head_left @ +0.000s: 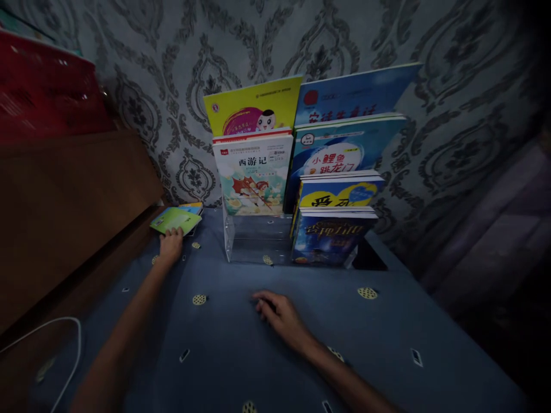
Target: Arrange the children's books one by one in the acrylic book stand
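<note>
My left hand (171,245) reaches to the far left of the table, its fingers on the near edge of a green book (175,219) that lies on a small pile; whether it grips the book is hard to tell. Over the middle of the blue tablecloth, my right hand (279,316) is held with loosely curled fingers, a little apart, and nothing in them. Beyond it stands a clear tiered rack (247,246). A white-covered book (253,178) and a yellow one (253,106) stand in its left column, blue books (329,238) in its right.
A brown wooden box or cabinet (73,212) lines the left side, with a red package (47,92) on top. A white cable (78,344) curves at the lower left. Patterned wallpaper rises behind the rack. Pale fabric (486,258) hangs at the right.
</note>
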`<state>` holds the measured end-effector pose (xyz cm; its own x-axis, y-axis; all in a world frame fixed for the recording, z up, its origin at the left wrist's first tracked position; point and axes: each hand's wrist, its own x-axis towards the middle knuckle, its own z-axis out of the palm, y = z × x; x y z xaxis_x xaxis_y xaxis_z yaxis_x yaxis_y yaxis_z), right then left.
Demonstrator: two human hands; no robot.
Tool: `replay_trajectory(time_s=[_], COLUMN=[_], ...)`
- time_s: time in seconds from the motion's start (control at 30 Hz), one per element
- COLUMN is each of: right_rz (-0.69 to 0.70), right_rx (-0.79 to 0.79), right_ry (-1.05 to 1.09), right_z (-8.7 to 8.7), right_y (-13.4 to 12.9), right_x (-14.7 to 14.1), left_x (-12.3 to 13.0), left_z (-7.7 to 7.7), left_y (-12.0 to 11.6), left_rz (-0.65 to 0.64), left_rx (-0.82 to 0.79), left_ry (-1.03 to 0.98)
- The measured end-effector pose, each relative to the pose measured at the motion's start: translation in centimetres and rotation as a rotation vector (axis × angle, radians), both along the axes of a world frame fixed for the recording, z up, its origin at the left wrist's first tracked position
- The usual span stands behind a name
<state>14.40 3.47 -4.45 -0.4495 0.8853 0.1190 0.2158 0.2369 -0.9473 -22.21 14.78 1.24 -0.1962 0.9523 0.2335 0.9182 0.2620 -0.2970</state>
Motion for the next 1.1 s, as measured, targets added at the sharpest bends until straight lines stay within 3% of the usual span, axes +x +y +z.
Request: replay_trajectory(time_s=[0.3,0.73,0.83,1.1], right_rz=[0.012,0.023,0.018,0.025], right_rx=[0.05,0.063,0.075,0.07], right_ry=[0.01,0.026,0.012,0.029], right_z=[-0.3,-0.4,-0.3,-0.6], right_y=[0.1,0.2,0.1,0.1], right_x=[-0.1,-0.3,-0.2,-0.2], left_x=[1.1,4.8,6.0,8.5], left_z=[-2.3,-2.2,-3.2,-7.5], left_y=[-7.6,-14.9,-17.0,-24.3], left_rz=[-0.028,-0.085,-0.164,-0.525], left_rx=[-0.058,-0.097,-0.063,0.085], left_ry=[-0.037,-0.089,-0.06,-0.098])
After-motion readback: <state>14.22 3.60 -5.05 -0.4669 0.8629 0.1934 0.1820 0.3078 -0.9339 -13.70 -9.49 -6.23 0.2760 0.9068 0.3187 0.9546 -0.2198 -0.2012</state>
